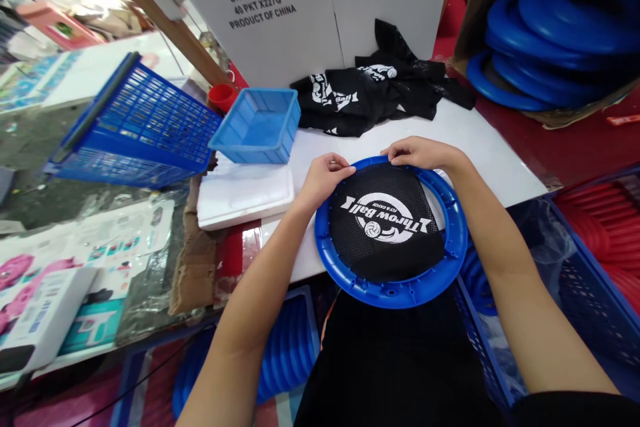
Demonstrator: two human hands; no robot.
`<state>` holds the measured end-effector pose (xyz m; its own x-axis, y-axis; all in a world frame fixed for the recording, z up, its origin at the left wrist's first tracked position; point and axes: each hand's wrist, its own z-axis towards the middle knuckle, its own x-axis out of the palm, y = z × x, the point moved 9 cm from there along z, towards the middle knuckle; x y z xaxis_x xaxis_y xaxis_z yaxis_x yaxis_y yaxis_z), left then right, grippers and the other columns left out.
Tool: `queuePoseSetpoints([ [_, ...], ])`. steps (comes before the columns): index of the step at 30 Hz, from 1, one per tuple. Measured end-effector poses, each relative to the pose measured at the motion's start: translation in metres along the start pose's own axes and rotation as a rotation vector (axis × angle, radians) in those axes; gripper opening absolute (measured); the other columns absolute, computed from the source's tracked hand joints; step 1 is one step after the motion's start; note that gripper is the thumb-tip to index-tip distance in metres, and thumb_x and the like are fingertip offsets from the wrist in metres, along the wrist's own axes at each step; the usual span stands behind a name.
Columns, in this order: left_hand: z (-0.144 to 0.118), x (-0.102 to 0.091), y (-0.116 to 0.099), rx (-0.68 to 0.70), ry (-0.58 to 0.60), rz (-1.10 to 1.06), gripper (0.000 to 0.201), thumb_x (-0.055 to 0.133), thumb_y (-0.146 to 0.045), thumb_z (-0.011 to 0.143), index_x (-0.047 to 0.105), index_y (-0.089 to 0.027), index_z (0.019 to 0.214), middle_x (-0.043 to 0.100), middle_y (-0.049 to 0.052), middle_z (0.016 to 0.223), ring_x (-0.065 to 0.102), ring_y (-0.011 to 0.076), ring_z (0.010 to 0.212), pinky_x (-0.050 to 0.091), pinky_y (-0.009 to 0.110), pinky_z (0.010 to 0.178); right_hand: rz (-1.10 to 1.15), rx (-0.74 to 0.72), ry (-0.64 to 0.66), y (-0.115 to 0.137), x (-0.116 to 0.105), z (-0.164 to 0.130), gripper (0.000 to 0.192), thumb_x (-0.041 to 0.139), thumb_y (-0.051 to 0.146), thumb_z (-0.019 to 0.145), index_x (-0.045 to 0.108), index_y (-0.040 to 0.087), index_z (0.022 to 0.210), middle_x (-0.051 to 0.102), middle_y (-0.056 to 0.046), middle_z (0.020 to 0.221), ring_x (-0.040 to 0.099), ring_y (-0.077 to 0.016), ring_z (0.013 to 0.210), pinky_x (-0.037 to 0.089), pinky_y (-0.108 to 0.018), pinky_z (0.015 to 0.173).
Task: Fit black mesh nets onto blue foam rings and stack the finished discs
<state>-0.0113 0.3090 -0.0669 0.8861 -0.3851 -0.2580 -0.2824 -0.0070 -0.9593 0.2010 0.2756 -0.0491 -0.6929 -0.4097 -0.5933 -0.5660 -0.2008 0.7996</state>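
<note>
In the head view, printed black mesh (pixel 383 223) is apparently being fitted inside the blue ring (pixel 390 295). The ring's far rim is being gripped with nearly closed fingers by the left hand (pixel 326 177) and the right hand (pixel 421 152); whether mesh is also being pinched cannot be told. Evening out the mesh toward the ring's right side seems called for. Smooth, round plastic is being paired with limp, perforated cloth; crumpled spare meshes (pixel 375 99) are being kept beyond the ring.

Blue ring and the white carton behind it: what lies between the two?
In the head view, a heap of black printed fabric lies between the blue ring and white carton, plus white tabletop nearer the ring.
</note>
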Motion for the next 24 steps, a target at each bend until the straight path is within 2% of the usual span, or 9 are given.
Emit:
queuePoseSetpoints([
  [8,0.001,0.003,-0.004,0.106,-0.031,0.115,0.018,0.078,-0.018,0.080,0.060,-0.019,0.076,0.068,0.000,0.070,0.063,0.0150,0.068,0.047,0.028,0.067,-0.070,0.011,-0.035,0.002,0.001,0.000,0.021,0.065,0.042,0.087,0.069,0.022,0.087,0.073,-0.009,0.130,0.064,-0.0289,0.126,0.045,-0.047,0.114],
  [15,-0.004,0.005,-0.016,0.224,-0.020,0.240,0.013,0.073,-0.014,0.083,0.061,-0.020,0.080,0.074,0.002,0.083,0.069,0.0166,0.081,0.054,0.033,0.082,-0.106,-0.037,-0.035,0.004,-0.002,-0.002,0.024,0.065,0.045,0.090,0.070,0.023,0.086,0.069,-0.008,0.136,0.061,-0.0295,0.127,0.042,-0.051,0.119],
  [24,-0.002,0.008,-0.019,0.250,0.011,0.284,0.011,0.071,-0.012,0.083,0.063,-0.020,0.081,0.075,0.003,0.087,0.069,0.0175,0.084,0.055,0.034,0.086,-0.109,-0.010,-0.016,0.003,-0.001,-0.003,0.021,0.063,0.042,0.091,0.070,0.022,0.087,0.066,-0.008,0.140,0.059,-0.0301,0.130,0.040,-0.052,0.120],
])
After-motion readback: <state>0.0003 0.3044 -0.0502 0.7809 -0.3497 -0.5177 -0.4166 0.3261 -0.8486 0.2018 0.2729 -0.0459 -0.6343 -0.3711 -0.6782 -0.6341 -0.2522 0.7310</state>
